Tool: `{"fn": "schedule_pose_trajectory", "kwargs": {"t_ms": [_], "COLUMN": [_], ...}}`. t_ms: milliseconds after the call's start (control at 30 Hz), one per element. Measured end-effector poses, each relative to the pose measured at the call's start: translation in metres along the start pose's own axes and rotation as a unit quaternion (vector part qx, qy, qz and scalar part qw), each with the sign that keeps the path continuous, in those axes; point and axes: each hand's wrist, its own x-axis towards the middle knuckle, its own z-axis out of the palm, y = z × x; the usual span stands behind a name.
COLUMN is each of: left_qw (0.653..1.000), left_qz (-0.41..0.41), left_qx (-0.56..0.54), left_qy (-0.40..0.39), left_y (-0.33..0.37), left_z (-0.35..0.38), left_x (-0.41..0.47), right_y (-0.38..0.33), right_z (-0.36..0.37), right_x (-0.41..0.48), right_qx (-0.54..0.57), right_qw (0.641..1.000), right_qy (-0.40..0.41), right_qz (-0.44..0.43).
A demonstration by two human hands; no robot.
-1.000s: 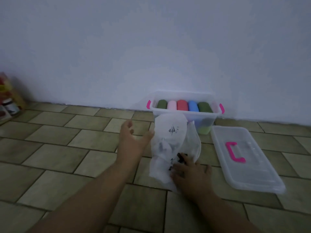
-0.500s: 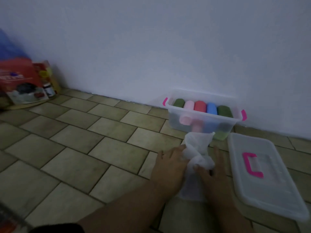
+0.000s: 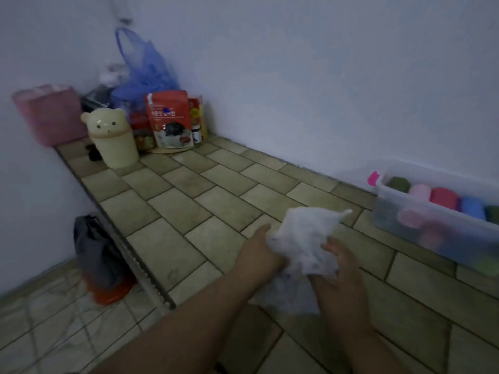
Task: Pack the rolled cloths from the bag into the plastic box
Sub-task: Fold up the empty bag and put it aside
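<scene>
Two hands: your left hand [image 3: 259, 256] and right hand [image 3: 344, 265] each have their grip clamped on the white bag [image 3: 305, 238], with fingers curled into the crumpled plastic, one hand on each side of it.
Bag: it is bunched up and held low over the floor [image 3: 216, 198], near the plastic box [image 3: 432, 225] but apart from it. I cannot tell whether its lower end touches the tiles or whether any cloth is left inside. It looks slack.
Rolled cloths: a row of them [image 3: 442, 197] (green, pink, red, blue, green) lies along the top of the box, and more show through its clear side below.
Box axis: the long side runs along the room wall [image 3: 324, 103], and the frame edge cuts off the far end.
Key relation: the box lies to the right of your grip and beyond it. Your right hand is the nearer one, and your left is on the side of the bag away from the box.
Stage: the packing looks close to done, judging by how full the box is.
Next move: if a last roll is inside the bag, draw it out with your right hand and carry it rightward to the box. If the bag is empty, put it down clear of the box.
</scene>
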Motion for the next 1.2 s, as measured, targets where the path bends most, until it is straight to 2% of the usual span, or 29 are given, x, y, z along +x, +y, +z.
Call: {"fn": "schedule_pose_trajectory", "kwargs": {"t_ms": [67, 133, 200, 267, 333, 400, 500, 600, 700, 867, 1033, 1133, 1200], "left_qw": [0.994, 0.978, 0.97, 0.977, 0.981, 0.983, 0.987, 0.987, 0.986, 0.982, 0.975, 0.966, 0.96], "left_qz": [-0.025, -0.101, -0.13, -0.126, -0.116, -0.103, -0.051, -0.021, -0.023, -0.028, -0.012, -0.035, -0.065], "left_qx": [0.054, 0.012, -0.012, 0.011, 0.022, -0.024, -0.039, -0.06, -0.075, -0.102, -0.102, -0.115, -0.116], "left_qy": [0.095, 0.183, 0.207, 0.17, 0.153, 0.15, 0.15, 0.148, 0.147, 0.158, 0.195, 0.227, 0.246], "left_y": [-0.026, -0.055, -0.089, -0.114, -0.14, -0.158, -0.172, -0.178, -0.18, -0.179, -0.181, -0.192, -0.209], "left_z": [-0.038, -0.081, -0.105, -0.112, -0.116, -0.118, -0.119, -0.12, -0.119, -0.118, -0.119, -0.127, -0.137], "left_x": [0.018, 0.029, 0.034, 0.036, 0.037, 0.04, 0.043, 0.044, 0.043, 0.037, 0.02, -0.005, -0.029], "right_y": [-0.008, -0.017, -0.022, -0.023, -0.022, -0.019, -0.013, -0.014, -0.02, -0.019, -0.02, -0.028, -0.044], "right_z": [0.029, 0.073, 0.114, 0.147, 0.171, 0.182, 0.187, 0.187, 0.187, 0.185, 0.185, 0.186, 0.196], "right_x": [0.01, 0.024, 0.036, 0.041, 0.04, 0.039, 0.04, 0.038, 0.038, 0.038, 0.04, 0.04, 0.029], "right_qx": [-0.074, -0.225, -0.319, -0.357, -0.383, -0.413, -0.446, -0.473, -0.487, -0.467, -0.469, -0.47, -0.443], "right_qw": [0.995, 0.96, 0.909, 0.877, 0.869, 0.867, 0.862, 0.845, 0.834, 0.846, 0.843, 0.834, 0.844], "right_qy": [-0.057, -0.165, -0.267, -0.317, -0.306, -0.269, -0.235, -0.245, -0.251, -0.249, -0.257, -0.275, -0.292], "right_qz": [-0.022, -0.035, 0.002, 0.045, 0.064, 0.071, 0.054, 0.055, 0.067, 0.064, 0.058, 0.084, 0.076]}}
